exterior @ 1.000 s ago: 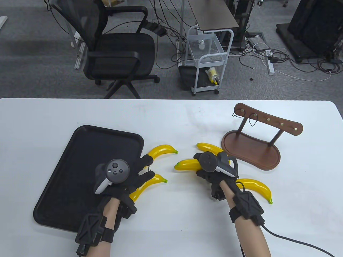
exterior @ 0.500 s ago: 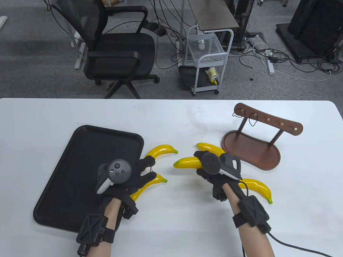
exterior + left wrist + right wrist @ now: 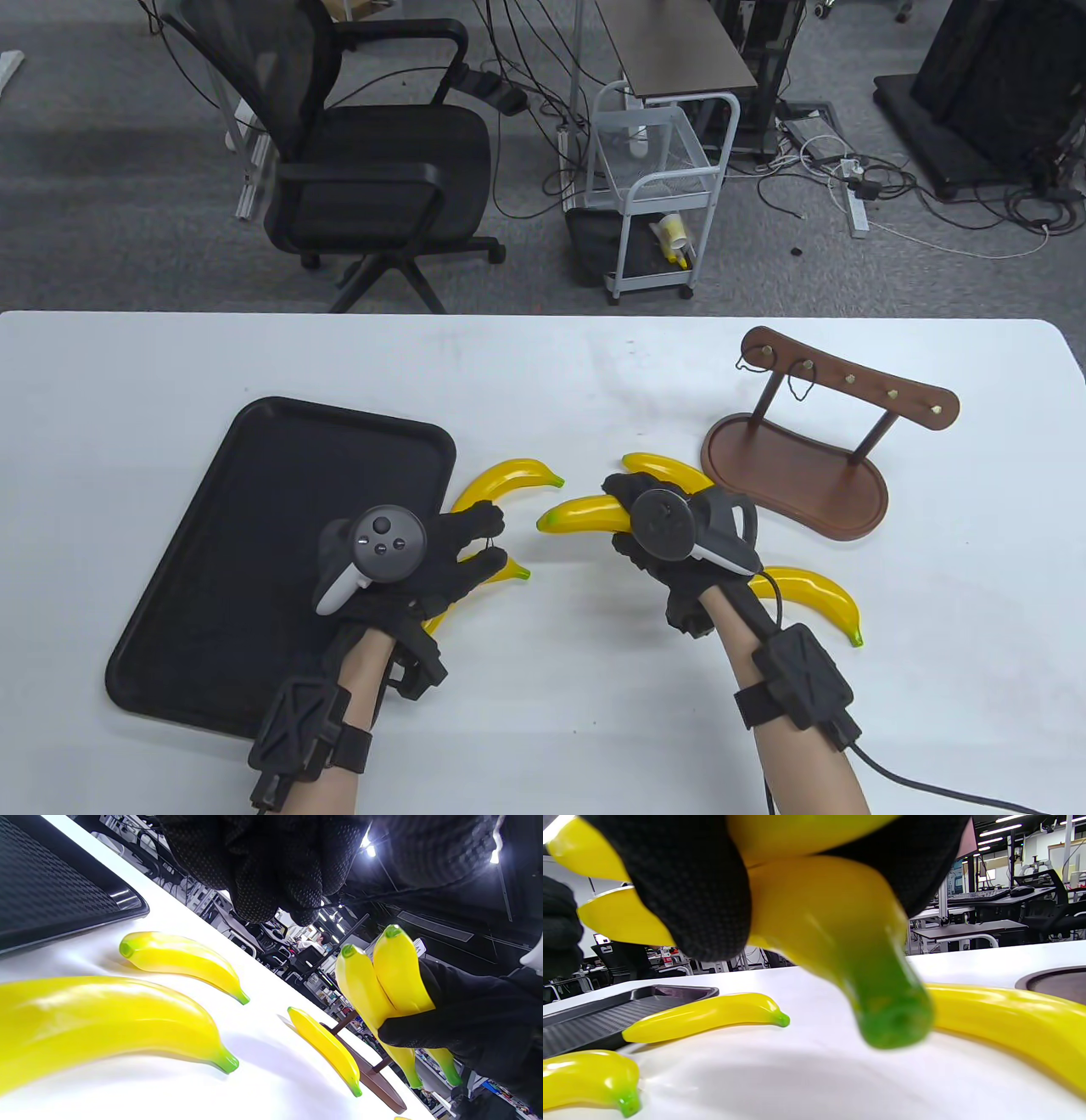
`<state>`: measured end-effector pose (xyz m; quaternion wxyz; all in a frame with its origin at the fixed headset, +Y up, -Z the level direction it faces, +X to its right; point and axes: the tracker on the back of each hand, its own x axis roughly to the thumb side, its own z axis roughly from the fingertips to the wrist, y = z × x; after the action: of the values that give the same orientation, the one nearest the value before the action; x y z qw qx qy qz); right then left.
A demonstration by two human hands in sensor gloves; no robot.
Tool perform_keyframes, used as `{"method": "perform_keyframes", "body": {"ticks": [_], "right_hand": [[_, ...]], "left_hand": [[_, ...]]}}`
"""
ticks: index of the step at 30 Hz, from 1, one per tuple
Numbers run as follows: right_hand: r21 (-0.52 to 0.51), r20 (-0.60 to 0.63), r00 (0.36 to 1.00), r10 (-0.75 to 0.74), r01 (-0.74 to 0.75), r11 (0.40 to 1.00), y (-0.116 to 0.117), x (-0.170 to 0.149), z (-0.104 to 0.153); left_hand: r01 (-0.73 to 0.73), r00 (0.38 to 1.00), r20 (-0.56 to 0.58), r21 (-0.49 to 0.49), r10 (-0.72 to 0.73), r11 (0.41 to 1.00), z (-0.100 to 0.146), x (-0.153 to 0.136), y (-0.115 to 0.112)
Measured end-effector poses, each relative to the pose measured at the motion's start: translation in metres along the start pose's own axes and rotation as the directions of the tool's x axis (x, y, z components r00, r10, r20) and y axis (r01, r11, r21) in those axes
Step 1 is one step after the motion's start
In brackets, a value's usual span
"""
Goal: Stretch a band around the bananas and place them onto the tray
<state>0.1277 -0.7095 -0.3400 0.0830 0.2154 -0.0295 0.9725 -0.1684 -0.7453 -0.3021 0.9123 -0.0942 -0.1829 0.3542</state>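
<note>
Under right hand (image 3: 657, 543), fingers grip two bananas (image 3: 382, 984); left hand (image 3: 441, 552) fingers pinch thin, barely visible band (image 3: 492, 543).

Non-task items around the white table (image 3: 543, 373)

A wooden hook rack (image 3: 836, 441) is set on the table's right part (thin dark loops are hung on two of its pegs). Beyond the table's far edge, a black office chair (image 3: 356, 161) is seen to the left, a white wire trolley (image 3: 657, 195) near the middle, and cables with a power strip (image 3: 857, 204) are scattered on the grey carpet to the right.
</note>
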Motion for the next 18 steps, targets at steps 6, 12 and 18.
{"method": "perform_keyframes", "body": {"ticks": [6, 12, 18], "right_hand": [[-0.01, 0.031, 1.0, 0.0, 0.0, 1.0, -0.004, 0.01, 0.002], [-0.015, 0.059, 0.998, 0.017, -0.016, 1.0, -0.003, 0.02, 0.001], [-0.014, 0.091, 0.995, 0.036, -0.035, 0.999, 0.0, 0.031, 0.001]], "left_hand": [[-0.048, 0.999, 0.011, -0.023, 0.048, 0.999, -0.001, 0.003, -0.003], [-0.045, 0.999, 0.017, -0.055, 0.046, 0.997, -0.005, 0.006, -0.01], [-0.108, 0.994, 0.012, -0.071, 0.109, 0.992, -0.006, 0.003, -0.009]]}}
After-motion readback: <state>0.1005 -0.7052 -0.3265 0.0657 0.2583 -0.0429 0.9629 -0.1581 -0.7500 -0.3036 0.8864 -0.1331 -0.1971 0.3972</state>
